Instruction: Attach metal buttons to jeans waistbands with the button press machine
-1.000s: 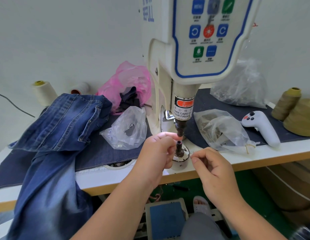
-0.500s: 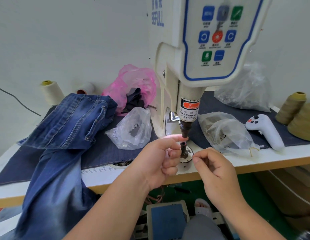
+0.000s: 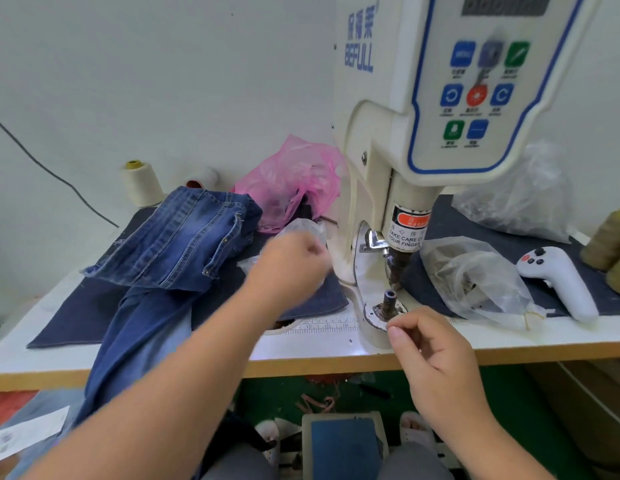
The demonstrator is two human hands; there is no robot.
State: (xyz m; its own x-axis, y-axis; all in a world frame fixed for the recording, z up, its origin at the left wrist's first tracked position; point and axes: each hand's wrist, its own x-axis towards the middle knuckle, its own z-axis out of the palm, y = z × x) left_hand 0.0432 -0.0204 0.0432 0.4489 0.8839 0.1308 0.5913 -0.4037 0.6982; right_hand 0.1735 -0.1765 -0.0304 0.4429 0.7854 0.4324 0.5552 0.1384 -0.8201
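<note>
The white button press machine [image 3: 370, 168] stands on the table, its dark upper punch [image 3: 398, 268] above the lower die post [image 3: 390, 299]. No fabric lies between them. Blue jeans [image 3: 183, 244] are piled to the left and hang over the table's front edge. My left hand [image 3: 287, 268], blurred by motion, is over a small clear plastic bag [image 3: 308, 226] left of the machine. My right hand [image 3: 436, 355] hovers just in front of the die base, thumb and forefinger pinched together on something tiny that stays hidden.
A pink bag [image 3: 291, 174] sits behind the clear one. Right of the machine lie a clear bag of metal parts [image 3: 474, 275], a white controller [image 3: 558, 282] and olive thread cones [image 3: 610, 240]. A cream cone [image 3: 140, 183] stands far left. A foot pedal [image 3: 343, 445] is below.
My left hand has left the die post and swung left to the small clear bag. My right hand stays pinched near the die base. The view has shifted closer.
</note>
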